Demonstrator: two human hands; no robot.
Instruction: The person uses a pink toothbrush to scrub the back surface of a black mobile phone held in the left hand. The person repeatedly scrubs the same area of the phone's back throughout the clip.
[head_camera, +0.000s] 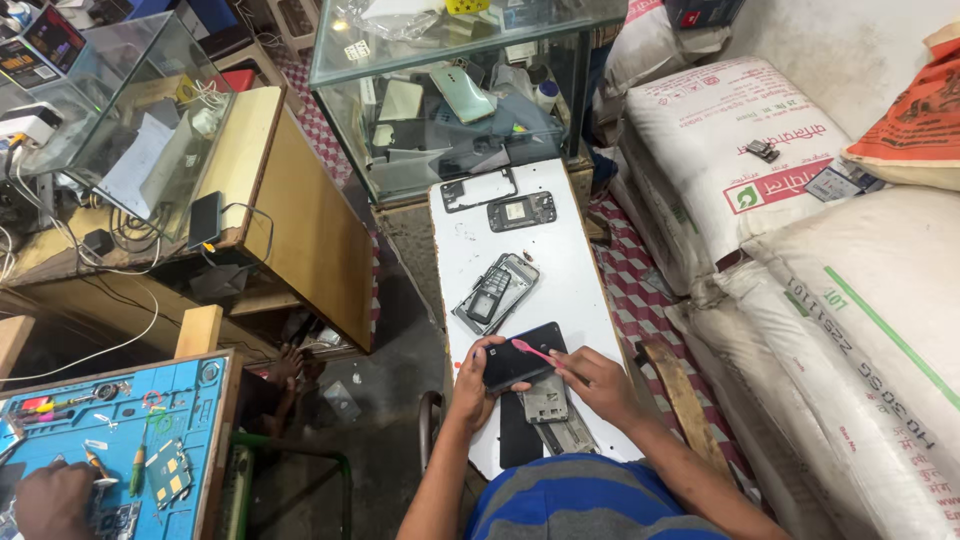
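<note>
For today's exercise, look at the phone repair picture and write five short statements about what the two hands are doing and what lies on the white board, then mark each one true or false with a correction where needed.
1. The left hand holds a dark phone. True.
2. The right hand holds a blue screwdriver. False: it holds a pink brush against the phone.
3. An opened phone body lies farther up the white board. True.
4. The glass case stands beyond the board's far end. True.
5. The sacks are stacked on the person's left. False: they are on the right.
</note>
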